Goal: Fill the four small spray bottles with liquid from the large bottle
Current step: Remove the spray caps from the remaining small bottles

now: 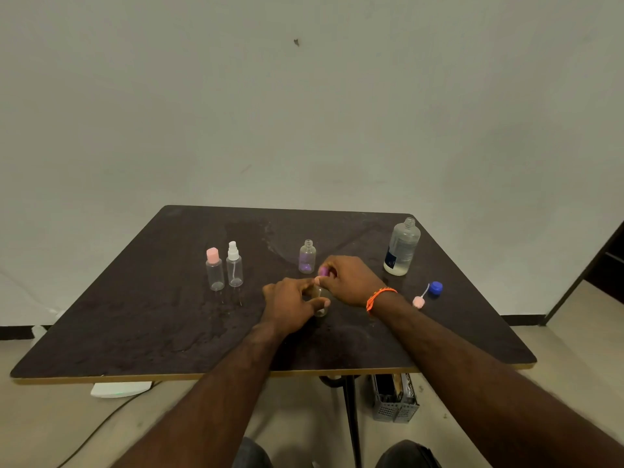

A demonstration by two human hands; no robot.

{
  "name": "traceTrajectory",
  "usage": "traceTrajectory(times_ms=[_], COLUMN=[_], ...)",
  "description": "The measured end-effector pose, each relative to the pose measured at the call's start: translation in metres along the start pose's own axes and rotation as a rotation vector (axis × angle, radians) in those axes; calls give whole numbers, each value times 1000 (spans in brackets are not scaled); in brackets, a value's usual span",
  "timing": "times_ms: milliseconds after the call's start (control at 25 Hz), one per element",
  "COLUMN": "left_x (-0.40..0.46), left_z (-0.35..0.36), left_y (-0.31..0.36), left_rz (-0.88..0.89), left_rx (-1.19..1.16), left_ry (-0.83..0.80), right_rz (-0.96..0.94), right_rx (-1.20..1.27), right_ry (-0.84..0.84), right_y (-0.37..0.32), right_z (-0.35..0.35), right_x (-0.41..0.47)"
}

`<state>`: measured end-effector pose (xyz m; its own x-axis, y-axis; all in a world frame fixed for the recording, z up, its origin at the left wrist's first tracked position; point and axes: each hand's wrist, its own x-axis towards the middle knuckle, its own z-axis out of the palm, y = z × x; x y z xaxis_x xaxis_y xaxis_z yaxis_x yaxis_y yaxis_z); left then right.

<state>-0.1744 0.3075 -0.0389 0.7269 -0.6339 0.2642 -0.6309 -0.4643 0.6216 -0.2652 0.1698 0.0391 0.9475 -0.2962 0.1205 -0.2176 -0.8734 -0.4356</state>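
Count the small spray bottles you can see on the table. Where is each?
4. Pink-capped bottle and white-sprayer bottle stand together at the left; open bottle at centre; fourth bottle held between both hands, mostly hidden.

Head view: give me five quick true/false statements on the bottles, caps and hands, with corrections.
1. The large clear plastic bottle stands upright with no cap on. True.
2. The blue screw cap sits on the large bottle. False: it lies on the dark table, near a loose pink spray head.
3. The left hand grips a small clear bottle. True.
4. The right hand is empty. False: it pinches a purple spray top at that bottle's neck.
5. The pink-capped small bottle and the white-sprayer small bottle lie on their sides. False: both stand upright.
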Motion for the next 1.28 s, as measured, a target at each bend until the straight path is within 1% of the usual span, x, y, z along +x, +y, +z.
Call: traceTrajectory(times_ms=[80, 160, 280, 360, 400, 440, 520, 600, 800, 840, 880, 920, 1000, 1080, 1160, 1280], left_x=[0, 0, -1, 1, 2, 1, 0, -2, -3, -3, -3, -3, -2, -2, -1, 0], left_z=[0, 1, 4, 4, 3, 3, 1, 1, -1, -1, -1, -1, -1, 0, 1, 3], left_y=[1, -1, -6, -7, -6, -4, -1, 0, 1, 1, 2, 1, 0, 0, -2, -5], left_rz=[-10, -17, -6, 0, 0, 0, 6, -2, -2, 7, 15, 24, 33, 39, 49, 60], left_rx=[-7, -19, -43, -42, -29, -12, 17, 31, 38, 43, 52, 64, 68, 50, 33, 17], left_ry=[-15, -13, -15, -36, -28, -15, 21, 30, 20, 27, 32, 34, 28, 26, 31, 35], right_rz=[-60, -71, 16, -2, -33, -69, -101, -92, -97, -83, -56, -10, 144, 313, 440, 524], right_rx=[93, 155, 28, -7, 25, 72, 176, 263, 422, 400, 323, 197, -112, -361, -505, -558], right_ry=[-56, -39, 16, 20, 62, 138, 354, 511, 766, 799, 808, 784, 670, 561, 458, 373], right_y=[-2, -2, -1, 0, -1, -1, -3, -3, 12, 18, 27, 38, 62, 82, 94, 103], right_z=[-5, -8, -2, -1, -1, -3, -7, -7, 4, 4, 5, 6, 11, 15, 15, 14], right_x=[-2, -7, -7, -6, -7, -8, -11, -15, -25, -26, -27, -28, -30, -34, -37, -37])
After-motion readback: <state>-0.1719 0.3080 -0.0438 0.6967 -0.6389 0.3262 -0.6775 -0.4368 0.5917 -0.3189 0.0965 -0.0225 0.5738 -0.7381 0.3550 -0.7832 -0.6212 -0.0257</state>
